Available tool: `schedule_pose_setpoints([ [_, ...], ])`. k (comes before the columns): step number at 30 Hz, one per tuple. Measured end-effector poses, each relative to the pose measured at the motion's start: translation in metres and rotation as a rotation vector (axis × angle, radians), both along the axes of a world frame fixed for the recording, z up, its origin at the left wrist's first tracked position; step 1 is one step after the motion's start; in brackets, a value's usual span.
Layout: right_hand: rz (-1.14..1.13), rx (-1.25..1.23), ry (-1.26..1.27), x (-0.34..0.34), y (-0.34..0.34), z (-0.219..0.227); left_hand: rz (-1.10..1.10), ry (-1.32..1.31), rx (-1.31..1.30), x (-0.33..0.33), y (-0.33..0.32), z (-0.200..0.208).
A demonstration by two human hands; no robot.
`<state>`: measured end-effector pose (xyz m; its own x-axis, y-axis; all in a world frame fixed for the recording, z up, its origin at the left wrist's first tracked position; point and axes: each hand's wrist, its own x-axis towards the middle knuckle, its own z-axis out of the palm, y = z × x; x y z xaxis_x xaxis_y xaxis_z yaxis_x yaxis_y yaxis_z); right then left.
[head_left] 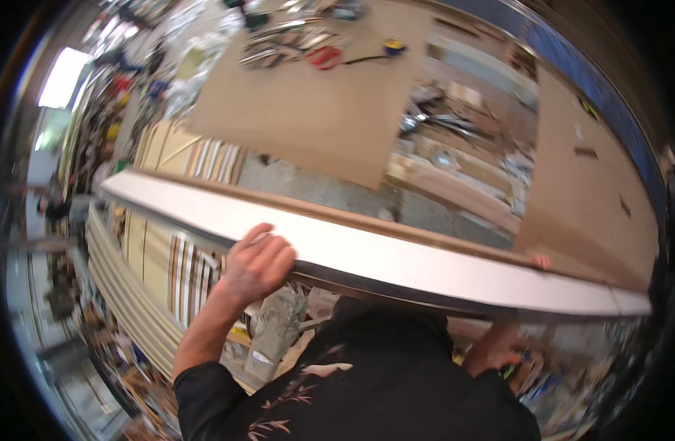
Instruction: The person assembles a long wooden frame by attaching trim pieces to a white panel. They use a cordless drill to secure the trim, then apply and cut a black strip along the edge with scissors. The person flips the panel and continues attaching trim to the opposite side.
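A long white board (396, 257) with a brown far edge runs across the view from upper left to lower right, held up in front of my chest. My left hand (255, 264) grips its near edge from above, fingers curled over the white face. My right hand (499, 349) is mostly hidden under the board at the right; only its wrist and a fingertip (543, 259) over the far edge show, so it seems to clasp the board from below.
A big brown sheet (308, 103) lies beyond with metal tools, a red object (324, 57) and a yellow tape measure (394, 47) on it. Another brown panel (587, 191) stands at the right. Striped panels (161, 250) are stacked at the left. Scrap pieces litter the floor.
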<state>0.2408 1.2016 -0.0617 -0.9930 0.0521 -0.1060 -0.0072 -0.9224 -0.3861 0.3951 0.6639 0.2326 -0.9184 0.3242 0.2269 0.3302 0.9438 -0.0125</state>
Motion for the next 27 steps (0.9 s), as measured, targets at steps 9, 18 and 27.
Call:
schedule_pose_setpoints([
  [9,-0.004,-0.141,0.094,0.005,0.086,-0.011,0.005,0.075,0.133,0.050,-0.004,-0.063],
  [18,-0.797,1.721,0.925,-0.010,0.214,0.050,0.056,0.184,0.363,0.067,0.073,-0.172],
  [27,-1.149,1.796,0.352,-0.060,0.244,0.270,0.110,0.271,0.758,0.008,0.263,-0.193],
])
